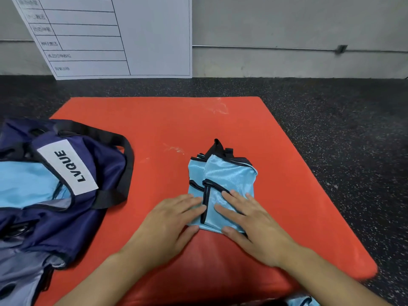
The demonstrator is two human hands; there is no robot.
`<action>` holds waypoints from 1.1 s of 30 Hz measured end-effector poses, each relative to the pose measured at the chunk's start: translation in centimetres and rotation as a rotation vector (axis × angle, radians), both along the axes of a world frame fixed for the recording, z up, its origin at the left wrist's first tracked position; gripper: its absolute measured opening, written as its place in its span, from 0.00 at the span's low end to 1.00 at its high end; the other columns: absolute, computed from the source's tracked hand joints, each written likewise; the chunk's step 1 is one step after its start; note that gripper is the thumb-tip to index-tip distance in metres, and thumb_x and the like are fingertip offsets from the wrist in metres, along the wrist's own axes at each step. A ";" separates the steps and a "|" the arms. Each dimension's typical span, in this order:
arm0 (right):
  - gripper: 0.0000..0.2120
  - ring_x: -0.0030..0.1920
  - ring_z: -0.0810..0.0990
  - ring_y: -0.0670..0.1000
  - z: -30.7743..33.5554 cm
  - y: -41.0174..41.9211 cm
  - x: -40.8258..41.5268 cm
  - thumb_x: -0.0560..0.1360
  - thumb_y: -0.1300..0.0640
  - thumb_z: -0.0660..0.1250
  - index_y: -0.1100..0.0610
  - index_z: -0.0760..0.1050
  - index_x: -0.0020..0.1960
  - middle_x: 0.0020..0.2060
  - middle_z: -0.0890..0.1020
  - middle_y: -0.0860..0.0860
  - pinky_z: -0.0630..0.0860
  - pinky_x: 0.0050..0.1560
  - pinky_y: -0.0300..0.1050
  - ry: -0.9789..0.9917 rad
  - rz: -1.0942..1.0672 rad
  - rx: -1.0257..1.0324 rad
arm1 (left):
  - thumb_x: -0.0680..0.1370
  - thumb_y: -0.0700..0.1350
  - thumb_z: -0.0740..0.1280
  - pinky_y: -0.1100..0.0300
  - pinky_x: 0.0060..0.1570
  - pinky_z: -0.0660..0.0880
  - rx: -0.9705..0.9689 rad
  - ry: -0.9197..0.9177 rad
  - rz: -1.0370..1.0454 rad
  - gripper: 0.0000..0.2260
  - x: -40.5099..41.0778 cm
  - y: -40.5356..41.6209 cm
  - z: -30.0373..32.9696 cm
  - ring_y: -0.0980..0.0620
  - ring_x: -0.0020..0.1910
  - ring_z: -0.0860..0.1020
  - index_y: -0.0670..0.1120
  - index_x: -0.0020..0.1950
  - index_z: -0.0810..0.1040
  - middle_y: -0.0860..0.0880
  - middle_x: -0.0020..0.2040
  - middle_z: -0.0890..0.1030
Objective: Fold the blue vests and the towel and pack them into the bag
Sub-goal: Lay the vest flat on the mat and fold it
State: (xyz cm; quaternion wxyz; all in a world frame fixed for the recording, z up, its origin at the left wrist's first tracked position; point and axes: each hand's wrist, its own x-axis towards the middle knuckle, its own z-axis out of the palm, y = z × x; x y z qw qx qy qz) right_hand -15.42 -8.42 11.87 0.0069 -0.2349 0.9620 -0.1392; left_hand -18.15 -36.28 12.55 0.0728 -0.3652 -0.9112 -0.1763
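While both the left hand (170, 219) and right hand (249, 219) press flat-fingered on its near end, the folded blue vest (223, 180) lies mid-mat, its long axis running six to twelve o'clock, black straps pointing toward twelve.

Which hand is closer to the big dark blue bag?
Left. The left hand presses the folded vest on the side toward the bag; the right hand presses its far side.
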 end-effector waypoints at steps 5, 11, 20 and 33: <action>0.26 0.82 0.42 0.42 0.5 0.4 -0.2 0.84 0.36 0.54 0.39 0.58 0.81 0.82 0.49 0.41 0.43 0.81 0.50 -0.022 0.109 -0.007 | 0.82 0.55 0.61 0.55 0.66 0.72 -0.009 0.020 -0.043 0.17 -0.8 1.5 -0.8 0.55 0.72 0.71 0.57 0.69 0.78 0.58 0.70 0.76; 0.25 0.80 0.58 0.46 1.2 2.5 0.3 0.82 0.36 0.62 0.42 0.69 0.76 0.79 0.62 0.43 0.61 0.78 0.52 0.102 0.146 -0.076 | 0.81 0.56 0.64 0.55 0.61 0.75 0.074 0.023 -0.022 0.12 -1.3 1.5 -0.5 0.57 0.66 0.77 0.57 0.60 0.84 0.59 0.65 0.81; 0.12 0.60 0.78 0.51 1.4 4.0 1.0 0.81 0.46 0.68 0.51 0.81 0.59 0.59 0.78 0.48 0.76 0.59 0.49 0.262 0.168 -0.130 | 0.79 0.62 0.65 0.53 0.64 0.74 0.089 -0.020 0.014 0.17 -0.6 0.6 -1.0 0.59 0.69 0.74 0.58 0.64 0.82 0.60 0.68 0.78; 0.06 0.42 0.78 0.48 3.4 3.0 -0.3 0.80 0.59 0.69 0.48 0.79 0.49 0.41 0.80 0.44 0.74 0.47 0.46 -0.024 -0.119 -0.575 | 0.79 0.43 0.72 0.69 0.57 0.70 0.427 -0.395 0.159 0.35 -1.2 2.3 0.7 0.63 0.52 0.79 0.59 0.80 0.58 0.66 0.50 0.84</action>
